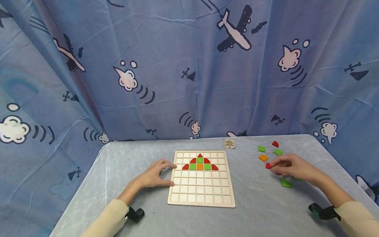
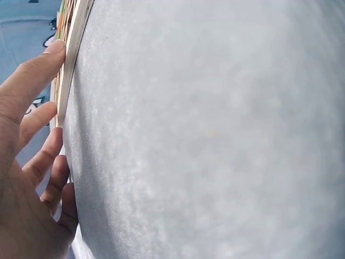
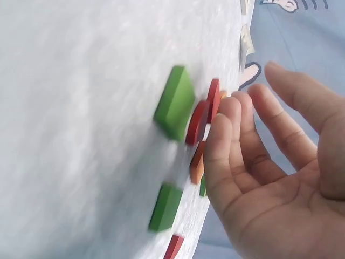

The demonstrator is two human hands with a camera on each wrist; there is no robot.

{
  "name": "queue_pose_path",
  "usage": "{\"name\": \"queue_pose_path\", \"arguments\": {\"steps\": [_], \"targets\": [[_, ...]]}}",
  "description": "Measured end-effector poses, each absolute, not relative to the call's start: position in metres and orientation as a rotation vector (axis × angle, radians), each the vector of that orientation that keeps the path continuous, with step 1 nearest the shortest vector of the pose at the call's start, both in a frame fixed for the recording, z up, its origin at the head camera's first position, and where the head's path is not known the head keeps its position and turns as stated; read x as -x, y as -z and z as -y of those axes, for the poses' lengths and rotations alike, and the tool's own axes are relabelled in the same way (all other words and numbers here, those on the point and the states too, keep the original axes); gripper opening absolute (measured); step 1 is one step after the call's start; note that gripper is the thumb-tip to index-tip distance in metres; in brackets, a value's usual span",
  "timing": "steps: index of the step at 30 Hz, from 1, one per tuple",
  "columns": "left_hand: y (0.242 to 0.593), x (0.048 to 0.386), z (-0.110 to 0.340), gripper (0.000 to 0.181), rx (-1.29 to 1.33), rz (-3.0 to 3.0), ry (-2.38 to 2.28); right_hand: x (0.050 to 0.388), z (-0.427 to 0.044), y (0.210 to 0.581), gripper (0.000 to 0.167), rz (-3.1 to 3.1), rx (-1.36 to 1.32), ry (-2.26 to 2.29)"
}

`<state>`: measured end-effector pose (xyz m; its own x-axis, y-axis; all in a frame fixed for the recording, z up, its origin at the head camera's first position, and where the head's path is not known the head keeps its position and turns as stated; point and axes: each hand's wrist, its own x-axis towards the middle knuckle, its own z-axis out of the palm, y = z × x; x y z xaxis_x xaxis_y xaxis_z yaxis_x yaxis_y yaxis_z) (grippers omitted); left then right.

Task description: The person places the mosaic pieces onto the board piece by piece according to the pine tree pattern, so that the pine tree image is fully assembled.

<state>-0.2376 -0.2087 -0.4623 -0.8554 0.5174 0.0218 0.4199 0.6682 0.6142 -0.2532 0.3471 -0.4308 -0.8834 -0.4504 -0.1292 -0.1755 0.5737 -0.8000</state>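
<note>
A wooden grid board [image 1: 200, 190] lies on the table, with red, green and orange tiles forming a stepped peak in its upper rows. The red triangle [image 1: 200, 155] tops it, and an orange square [image 1: 200, 167] sits in the lowest row. My left hand [image 1: 152, 176] touches the board's left edge with thumb and fingertips spread apart. At right, my right hand [image 1: 296, 168] hovers over scattered loose tiles, fingertips beside a red tile [image 1: 268, 165]. In the right wrist view its thumb and fingers are parted, nothing between them, near a green tile [image 3: 176, 102] and a red tile [image 3: 198, 123].
More loose tiles lie around the right hand: an orange tile [image 1: 263, 158], a green tile [image 1: 262, 149], a red quarter-circle [image 1: 275, 144] and a green tile [image 1: 286, 183]. A small patterned card [image 1: 229, 143] lies behind the board. A blue printed curtain [image 1: 165, 82] hangs behind the table.
</note>
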Motion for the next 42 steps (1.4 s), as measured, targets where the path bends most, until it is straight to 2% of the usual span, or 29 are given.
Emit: {"name": "queue_pose_path", "arguments": {"steps": [12,20,42], "targets": [[0.462,0.238,0.208,0.065,-0.769,-2.73,-0.941,0.241,-0.369,0.434,0.031,-2.452,0.639,1.162],[0.46,0.237,0.208,0.065,-0.771,-2.731,-0.938,0.233,-0.373,0.438,0.036,-2.519,0.516,1.119],[0.467,0.238,0.209,0.065,-0.775,-2.747,-0.923,0.23,-0.373,0.455,0.028,-2.619,0.748,1.042]]}}
